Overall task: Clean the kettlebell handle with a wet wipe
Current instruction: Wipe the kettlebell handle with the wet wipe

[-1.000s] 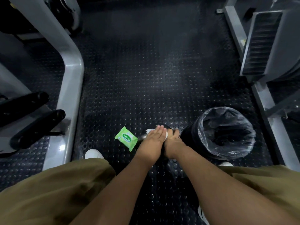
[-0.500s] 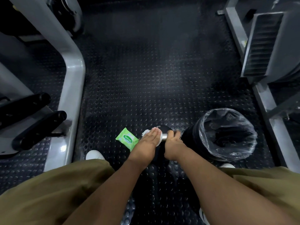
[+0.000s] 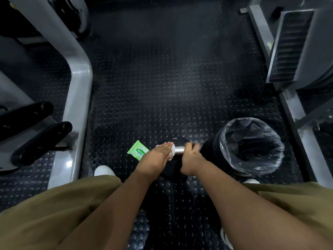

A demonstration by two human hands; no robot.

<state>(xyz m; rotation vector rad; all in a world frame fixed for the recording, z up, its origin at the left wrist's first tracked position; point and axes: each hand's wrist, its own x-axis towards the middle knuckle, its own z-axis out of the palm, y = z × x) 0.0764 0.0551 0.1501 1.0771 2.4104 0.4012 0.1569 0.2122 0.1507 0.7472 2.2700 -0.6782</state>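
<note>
A black kettlebell [image 3: 177, 140] stands on the studded floor between my feet. Its shiny metal handle [image 3: 179, 150] shows between my two hands. My left hand [image 3: 158, 157] lies over the left end of the handle with a white wet wipe [image 3: 172, 152] wrapped under its fingers. My right hand [image 3: 191, 157] grips the right end of the handle. Most of the kettlebell's body is hidden under my hands.
A green pack of wipes [image 3: 138, 150] lies on the floor just left of my left hand. A black bin with a clear liner [image 3: 250, 147] stands right of the kettlebell. Grey gym machine frames [image 3: 79, 98] flank both sides. My white shoes [image 3: 104, 170] show.
My left hand has slid left along the handle with the wipe, baring more of the shiny metal between my hands. My right hand keeps its grip in place.
</note>
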